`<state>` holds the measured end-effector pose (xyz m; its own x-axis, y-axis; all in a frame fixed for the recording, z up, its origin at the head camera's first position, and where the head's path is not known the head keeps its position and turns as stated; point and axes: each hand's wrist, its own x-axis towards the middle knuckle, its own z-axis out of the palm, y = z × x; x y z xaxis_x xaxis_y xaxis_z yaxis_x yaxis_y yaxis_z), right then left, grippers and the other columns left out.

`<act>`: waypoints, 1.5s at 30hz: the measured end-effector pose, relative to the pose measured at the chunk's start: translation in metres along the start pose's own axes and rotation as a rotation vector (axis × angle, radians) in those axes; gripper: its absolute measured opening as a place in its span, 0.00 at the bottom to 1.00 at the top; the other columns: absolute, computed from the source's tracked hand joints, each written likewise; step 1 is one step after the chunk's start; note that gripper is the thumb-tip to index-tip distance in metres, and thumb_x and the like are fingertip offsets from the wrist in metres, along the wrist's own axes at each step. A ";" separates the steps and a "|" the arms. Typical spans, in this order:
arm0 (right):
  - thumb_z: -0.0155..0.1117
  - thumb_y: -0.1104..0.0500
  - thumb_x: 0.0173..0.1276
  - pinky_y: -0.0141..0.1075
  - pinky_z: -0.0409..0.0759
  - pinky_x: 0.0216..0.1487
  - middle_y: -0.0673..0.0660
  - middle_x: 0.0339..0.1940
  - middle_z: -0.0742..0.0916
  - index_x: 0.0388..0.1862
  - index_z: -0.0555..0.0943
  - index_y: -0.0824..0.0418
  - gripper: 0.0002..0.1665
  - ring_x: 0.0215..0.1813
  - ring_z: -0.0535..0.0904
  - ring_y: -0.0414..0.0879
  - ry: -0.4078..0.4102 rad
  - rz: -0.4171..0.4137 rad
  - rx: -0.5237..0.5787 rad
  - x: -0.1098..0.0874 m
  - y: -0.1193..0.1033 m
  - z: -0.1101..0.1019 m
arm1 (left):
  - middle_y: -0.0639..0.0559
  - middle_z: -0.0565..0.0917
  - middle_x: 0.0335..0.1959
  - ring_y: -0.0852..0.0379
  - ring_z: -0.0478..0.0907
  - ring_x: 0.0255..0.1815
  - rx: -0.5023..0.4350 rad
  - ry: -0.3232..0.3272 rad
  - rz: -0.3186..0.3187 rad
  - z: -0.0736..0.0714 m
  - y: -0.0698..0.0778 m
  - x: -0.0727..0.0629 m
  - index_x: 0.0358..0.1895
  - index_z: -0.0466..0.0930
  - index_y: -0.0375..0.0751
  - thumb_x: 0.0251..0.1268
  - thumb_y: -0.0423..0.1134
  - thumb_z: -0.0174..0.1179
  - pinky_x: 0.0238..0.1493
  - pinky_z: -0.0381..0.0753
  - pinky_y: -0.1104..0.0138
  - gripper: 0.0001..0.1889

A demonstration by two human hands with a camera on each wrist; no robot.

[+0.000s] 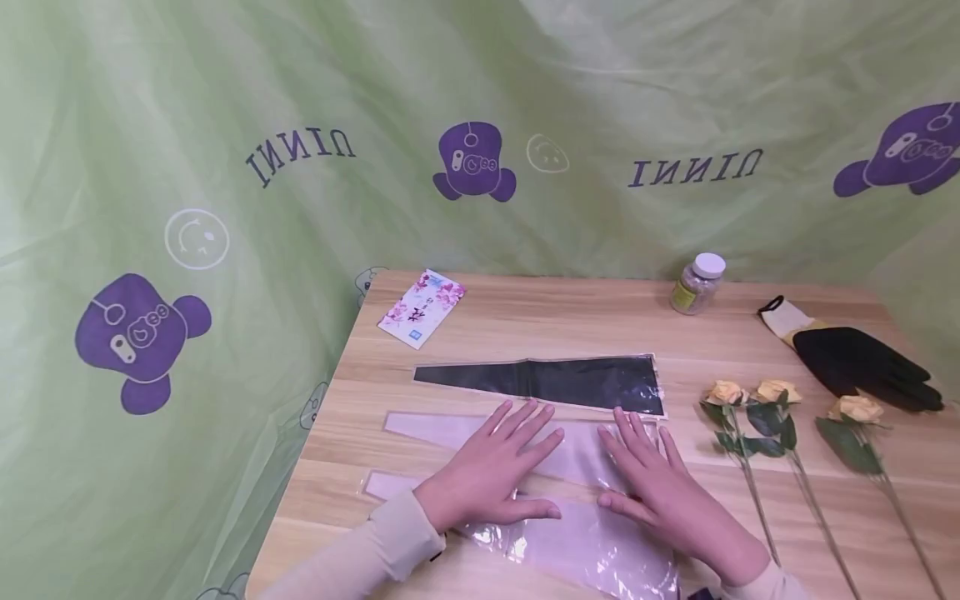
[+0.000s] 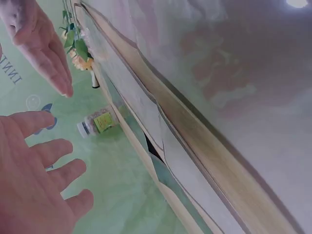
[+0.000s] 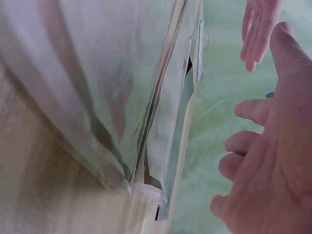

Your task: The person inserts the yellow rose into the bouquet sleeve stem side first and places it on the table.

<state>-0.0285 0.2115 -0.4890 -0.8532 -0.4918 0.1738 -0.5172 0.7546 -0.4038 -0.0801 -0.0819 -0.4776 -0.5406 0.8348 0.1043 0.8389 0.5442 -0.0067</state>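
Note:
Both hands are held apart, palms down over the table with fingers extended. My left hand (image 1: 491, 475) is over the two pale pink tapered bags, and the wrist views show a gap between the palms and the plastic. To its right, my right hand (image 1: 667, 496) hovers over the wide ends of the same bags. The middle pale bag (image 1: 423, 428) and the nearer pale bag (image 1: 592, 550) are partly hidden by the hands. Beyond the fingertips lies a black tapered bag (image 1: 480, 378) with a clear edge, its narrow end pointing left. Neither hand holds anything.
Three peach roses (image 1: 772, 392) with long stems lie on the right side of the wooden table (image 1: 337, 387). Behind them is a black-coated work glove (image 1: 862, 358). A white-capped jar (image 1: 697, 285) and a floral packet (image 1: 422, 309) are near the back edge, before a green curtain (image 1: 585, 225).

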 end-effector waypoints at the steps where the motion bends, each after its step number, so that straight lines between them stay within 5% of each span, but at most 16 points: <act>1: 0.64 0.39 0.72 0.51 0.32 0.79 0.65 0.81 0.59 0.80 0.64 0.58 0.45 0.79 0.53 0.65 0.028 -0.016 -0.001 0.001 0.000 0.000 | 0.43 0.50 0.82 0.42 0.45 0.81 -0.014 0.027 0.007 0.000 0.000 0.000 0.80 0.60 0.47 0.67 0.78 0.37 0.78 0.45 0.47 0.48; 6: 0.72 0.51 0.68 0.36 0.48 0.78 0.58 0.71 0.77 0.72 0.76 0.56 0.34 0.70 0.72 0.58 0.223 -0.083 0.090 0.004 -0.003 -0.005 | 0.42 0.68 0.74 0.44 0.63 0.74 -0.154 0.311 0.063 0.002 -0.002 0.004 0.71 0.73 0.43 0.71 0.66 0.53 0.74 0.61 0.51 0.36; 9: 0.76 0.57 0.63 0.30 0.59 0.73 0.54 0.62 0.84 0.66 0.81 0.56 0.31 0.63 0.79 0.54 0.317 -0.072 0.178 0.007 -0.002 -0.010 | 0.50 0.80 0.57 0.53 0.75 0.60 -0.277 0.496 0.079 -0.002 0.001 0.010 0.64 0.79 0.44 0.68 0.57 0.63 0.63 0.73 0.62 0.28; 12: 0.79 0.60 0.58 0.26 0.65 0.67 0.51 0.57 0.86 0.62 0.83 0.56 0.31 0.59 0.80 0.49 0.362 -0.043 0.232 0.010 -0.001 -0.016 | 0.58 0.79 0.38 0.62 0.76 0.43 -0.380 0.615 0.091 -0.011 0.008 0.022 0.59 0.83 0.46 0.66 0.51 0.67 0.49 0.76 0.71 0.22; 15: 0.81 0.61 0.55 0.25 0.67 0.65 0.51 0.55 0.87 0.62 0.83 0.57 0.33 0.58 0.81 0.49 0.386 -0.034 0.250 0.011 0.002 -0.022 | 0.61 0.73 0.28 0.66 0.71 0.32 -0.439 0.667 0.111 -0.019 0.014 0.037 0.56 0.85 0.45 0.65 0.48 0.69 0.42 0.74 0.74 0.19; 19: 0.80 0.62 0.56 0.26 0.73 0.59 0.52 0.51 0.88 0.61 0.84 0.59 0.31 0.53 0.83 0.48 0.441 0.003 0.206 0.013 0.011 -0.031 | 0.62 0.70 0.23 0.69 0.64 0.26 -0.465 0.634 0.117 -0.023 0.014 0.066 0.55 0.86 0.43 0.66 0.48 0.68 0.36 0.69 0.76 0.19; 27: 0.76 0.60 0.64 0.26 0.79 0.34 0.54 0.38 0.89 0.54 0.86 0.63 0.20 0.36 0.83 0.45 0.534 0.234 0.168 0.026 0.049 -0.043 | 0.66 0.70 0.18 0.73 0.64 0.19 -0.482 0.470 0.021 -0.003 -0.013 0.128 0.56 0.86 0.46 0.67 0.52 0.68 0.26 0.67 0.79 0.19; 34: 0.68 0.51 0.72 0.47 0.81 0.34 0.59 0.36 0.89 0.58 0.82 0.69 0.26 0.33 0.85 0.52 0.323 0.482 0.128 0.036 0.073 -0.044 | 0.67 0.71 0.15 0.71 0.67 0.17 -0.444 0.254 -0.104 0.030 -0.037 0.173 0.57 0.86 0.51 0.71 0.59 0.61 0.24 0.69 0.74 0.22; 39: 0.67 0.52 0.72 0.55 0.81 0.38 0.57 0.29 0.88 0.58 0.79 0.76 0.29 0.31 0.83 0.52 0.181 0.525 0.101 0.049 0.083 -0.039 | 0.64 0.74 0.16 0.68 0.70 0.18 -0.421 0.103 -0.124 0.044 -0.042 0.192 0.59 0.85 0.53 0.72 0.60 0.60 0.22 0.70 0.72 0.22; 45: 0.66 0.55 0.70 0.57 0.81 0.39 0.58 0.24 0.86 0.55 0.78 0.80 0.29 0.29 0.83 0.55 0.107 0.546 0.094 0.057 0.091 -0.035 | 0.59 0.88 0.41 0.64 0.80 0.35 -0.354 -0.054 -0.122 0.053 -0.038 0.206 0.62 0.84 0.56 0.71 0.61 0.60 0.28 0.77 0.68 0.24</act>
<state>-0.1266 0.2675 -0.4841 -0.9999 0.0101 0.0054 0.0056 0.8427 -0.5384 -0.2263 0.0741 -0.5080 -0.6329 0.7737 0.0309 0.7326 0.5854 0.3473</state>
